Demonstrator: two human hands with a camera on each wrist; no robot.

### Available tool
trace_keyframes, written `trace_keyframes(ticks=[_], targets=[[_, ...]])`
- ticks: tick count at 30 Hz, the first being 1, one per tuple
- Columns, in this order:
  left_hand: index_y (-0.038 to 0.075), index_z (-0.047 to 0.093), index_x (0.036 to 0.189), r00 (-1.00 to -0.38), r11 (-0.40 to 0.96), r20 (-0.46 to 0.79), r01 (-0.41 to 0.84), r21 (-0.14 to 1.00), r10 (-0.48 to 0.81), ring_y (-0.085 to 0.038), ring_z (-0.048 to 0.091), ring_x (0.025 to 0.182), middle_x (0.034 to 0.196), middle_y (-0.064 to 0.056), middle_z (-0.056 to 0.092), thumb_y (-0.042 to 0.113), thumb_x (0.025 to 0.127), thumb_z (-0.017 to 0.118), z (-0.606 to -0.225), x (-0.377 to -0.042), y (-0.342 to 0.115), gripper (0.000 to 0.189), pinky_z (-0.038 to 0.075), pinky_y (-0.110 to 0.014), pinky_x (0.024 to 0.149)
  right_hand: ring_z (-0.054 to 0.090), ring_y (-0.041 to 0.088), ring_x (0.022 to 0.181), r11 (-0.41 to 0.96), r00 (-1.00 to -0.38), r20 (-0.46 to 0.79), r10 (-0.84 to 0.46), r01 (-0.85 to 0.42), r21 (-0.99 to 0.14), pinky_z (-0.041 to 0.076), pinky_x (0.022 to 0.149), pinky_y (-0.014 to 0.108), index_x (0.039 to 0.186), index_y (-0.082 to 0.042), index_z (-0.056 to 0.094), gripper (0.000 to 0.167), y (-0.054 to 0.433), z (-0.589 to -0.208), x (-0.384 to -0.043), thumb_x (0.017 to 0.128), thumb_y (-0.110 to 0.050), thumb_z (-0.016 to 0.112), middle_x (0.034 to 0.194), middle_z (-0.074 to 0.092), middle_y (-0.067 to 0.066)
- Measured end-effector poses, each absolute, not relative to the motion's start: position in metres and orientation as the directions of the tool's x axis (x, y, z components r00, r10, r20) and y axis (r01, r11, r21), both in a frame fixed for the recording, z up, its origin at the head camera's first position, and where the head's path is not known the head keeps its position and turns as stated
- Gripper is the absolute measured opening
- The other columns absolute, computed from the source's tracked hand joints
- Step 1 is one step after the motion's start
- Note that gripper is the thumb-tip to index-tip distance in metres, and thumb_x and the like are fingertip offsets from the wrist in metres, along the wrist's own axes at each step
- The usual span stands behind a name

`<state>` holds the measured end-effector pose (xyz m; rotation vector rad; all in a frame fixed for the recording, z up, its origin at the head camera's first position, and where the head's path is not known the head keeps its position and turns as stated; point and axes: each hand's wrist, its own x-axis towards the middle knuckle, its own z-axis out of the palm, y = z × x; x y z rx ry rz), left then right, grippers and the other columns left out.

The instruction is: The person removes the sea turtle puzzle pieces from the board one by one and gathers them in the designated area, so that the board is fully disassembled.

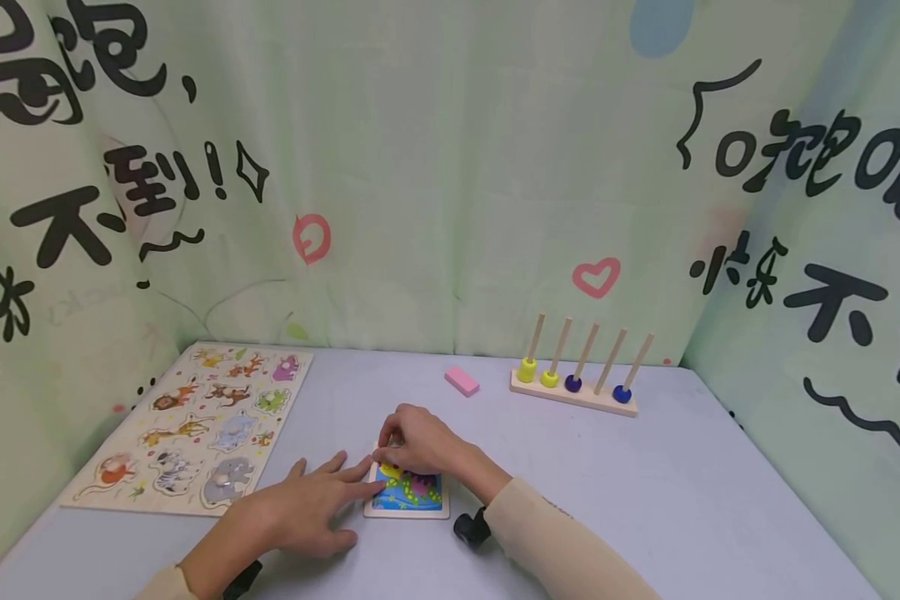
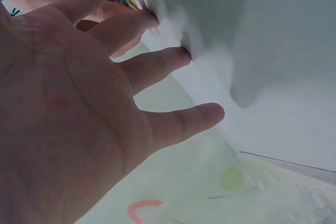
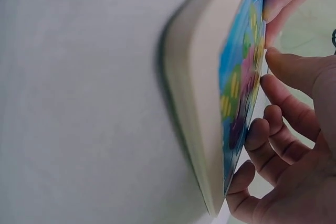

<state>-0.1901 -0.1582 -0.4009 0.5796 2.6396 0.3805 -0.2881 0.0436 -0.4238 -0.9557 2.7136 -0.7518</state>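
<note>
A small jigsaw puzzle [image 1: 411, 512] lies flat near the front middle, a pale wooden frame around a bright blue sea picture with pink, green and yellow shapes. My left hand [image 1: 311, 508] is spread palm down beside it, two fingertips resting on its left edge and the others on the tabletop. Over the puzzle's far left corner my right hand [image 1: 420, 442] bends its thumb and index finger together. The right wrist view shows this hand [image 3: 294, 135] pinching a thin puzzle piece at the picture's surface, mostly hidden by the fingertips; the other fingers curl against the picture.
A large animal puzzle board [image 1: 187, 433] lies on the left. Behind the small puzzle is a pink block [image 1: 462, 382]. At the back right stands a wooden peg rack [image 1: 573, 396] with yellow and dark blue beads. Printed curtains [image 1: 450, 167] enclose the white table [image 1: 645, 500].
</note>
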Motion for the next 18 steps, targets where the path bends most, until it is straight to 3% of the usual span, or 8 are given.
trace_keyframes(ticks=[18], targets=[[0.034, 0.056, 0.154, -0.830, 0.880, -0.338, 0.331, 0.340, 0.443, -0.041, 0.024, 0.164, 0.174, 0.004, 0.036, 0.040, 0.091, 0.078, -0.4030, -0.1900, -0.1583, 0.067, 0.017, -0.082, 0.122, 0.050, 0.006, 0.076, 0.671, -0.782, 0.020, -0.622, -0.547, -0.500, 0.044, 0.068, 0.019, 0.096, -0.013, 0.078, 0.014, 0.0432, -0.4255, -0.2910, 0.096, -0.027, 0.078, 0.092, 0.064, -0.003]])
